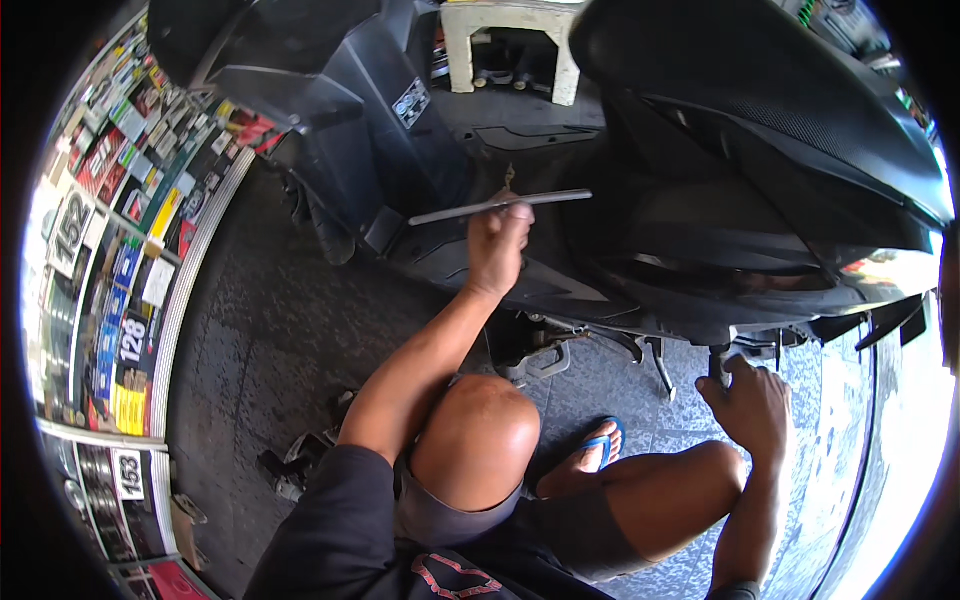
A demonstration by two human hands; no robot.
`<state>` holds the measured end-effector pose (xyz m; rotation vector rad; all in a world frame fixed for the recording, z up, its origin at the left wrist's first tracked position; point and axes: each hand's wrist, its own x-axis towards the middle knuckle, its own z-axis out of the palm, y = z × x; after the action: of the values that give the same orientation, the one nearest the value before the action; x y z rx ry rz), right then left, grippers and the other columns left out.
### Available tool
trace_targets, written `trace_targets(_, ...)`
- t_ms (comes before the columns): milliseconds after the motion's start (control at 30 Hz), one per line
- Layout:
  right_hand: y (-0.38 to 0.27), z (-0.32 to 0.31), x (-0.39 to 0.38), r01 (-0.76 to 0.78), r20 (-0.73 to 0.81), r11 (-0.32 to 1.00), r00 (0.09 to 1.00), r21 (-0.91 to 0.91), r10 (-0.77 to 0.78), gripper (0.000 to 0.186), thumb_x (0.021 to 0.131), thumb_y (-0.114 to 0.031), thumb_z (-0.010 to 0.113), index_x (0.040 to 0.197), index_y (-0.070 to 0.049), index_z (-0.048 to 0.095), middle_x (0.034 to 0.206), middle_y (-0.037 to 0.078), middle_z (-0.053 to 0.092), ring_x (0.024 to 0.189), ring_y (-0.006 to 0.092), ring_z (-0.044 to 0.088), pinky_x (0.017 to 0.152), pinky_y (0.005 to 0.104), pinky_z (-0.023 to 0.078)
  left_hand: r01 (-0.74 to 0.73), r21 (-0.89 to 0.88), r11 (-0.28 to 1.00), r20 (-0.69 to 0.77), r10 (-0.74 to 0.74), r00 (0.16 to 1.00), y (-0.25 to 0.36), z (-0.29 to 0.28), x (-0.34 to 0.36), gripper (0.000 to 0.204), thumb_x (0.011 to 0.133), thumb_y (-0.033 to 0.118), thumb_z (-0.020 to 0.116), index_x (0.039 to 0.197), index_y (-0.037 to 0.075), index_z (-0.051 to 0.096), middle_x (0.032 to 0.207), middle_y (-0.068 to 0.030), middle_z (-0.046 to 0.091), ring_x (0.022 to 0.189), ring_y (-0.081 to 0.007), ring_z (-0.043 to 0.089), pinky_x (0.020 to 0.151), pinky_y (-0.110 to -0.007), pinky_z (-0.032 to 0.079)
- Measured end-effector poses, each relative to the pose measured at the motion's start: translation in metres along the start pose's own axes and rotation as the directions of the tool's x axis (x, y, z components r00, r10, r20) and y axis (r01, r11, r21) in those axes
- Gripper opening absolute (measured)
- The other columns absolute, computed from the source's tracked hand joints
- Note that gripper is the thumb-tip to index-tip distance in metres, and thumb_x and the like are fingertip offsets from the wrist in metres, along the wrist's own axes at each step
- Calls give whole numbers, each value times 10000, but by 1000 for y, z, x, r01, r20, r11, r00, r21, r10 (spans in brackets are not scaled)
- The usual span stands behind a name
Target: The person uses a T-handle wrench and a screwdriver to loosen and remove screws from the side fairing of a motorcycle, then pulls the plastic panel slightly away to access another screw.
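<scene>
My left hand (497, 248) is closed on a long silver metal bar (561, 195), like a T-handle tool, held crosswise over the footboard (430, 255) of a black scooter (760, 150). A small brassy item (509, 175) shows just beyond the bar. My right hand (750, 405), lower at the right, reaches under the scooter's body with fingers bent around or beside a dark part (722, 360); whether it grips that part is hard to tell. The centre stand (660, 375) hangs below the scooter, left of that hand.
Shelving packed with coloured boxes (135, 200) runs along the left. A white plastic stool (461, 40) stands beyond the scooter. My bent knees (475, 445) and sandalled foot (600, 445) are below on the dark tiled floor (250, 330). Dark objects (285, 470) lie beside my left leg.
</scene>
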<state>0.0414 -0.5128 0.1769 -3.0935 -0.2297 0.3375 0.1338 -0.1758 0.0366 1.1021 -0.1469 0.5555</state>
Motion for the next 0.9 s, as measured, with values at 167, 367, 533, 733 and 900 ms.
trace_targets(167,-123,-53,35,602,-474,763,756,234,-451,368,874,-295,742,1058,-1,619,884,158,730,851,390,703,771,471,536,109,177,978,-1,-111,994,15,-11,0,295,922,91,691,684,102,517,618,100,414,593,-3,328,520,-248,264)
trace_targets(367,-192,-40,102,637,-425,720,592,-273,-685,448,895,-329,700,1109,47,582,867,196,716,846,360,719,789,474,564,63,44,997,41,-65,997,7,-3,23,214,902,60,682,709,49,590,673,50,575,610,-47,474,543,-267,373)
trace_targets(533,-249,-35,103,834,-235,552,536,0,-811,456,948,-356,630,1167,36,553,745,211,696,741,405,713,684,498,568,-140,61,988,13,140,990,-74,-24,28,180,898,133,720,788,27,624,737,9,646,673,-149,580,611,-355,460)
trace_targets(733,-258,-35,161,774,-294,595,529,-217,-796,379,963,-331,608,1187,-27,579,767,224,694,769,418,705,709,532,553,-299,45,953,-50,301,952,-42,-3,18,185,920,166,705,910,-5,633,797,-41,665,722,-174,618,649,-367,480)
trace_targets(900,-245,-52,136,642,-208,688,662,-339,-720,336,951,-317,621,1092,-14,588,779,204,706,763,384,718,687,494,561,78,542,837,154,-190,969,5,-15,9,196,959,193,621,903,6,639,783,-132,671,713,-210,652,631,-367,483)
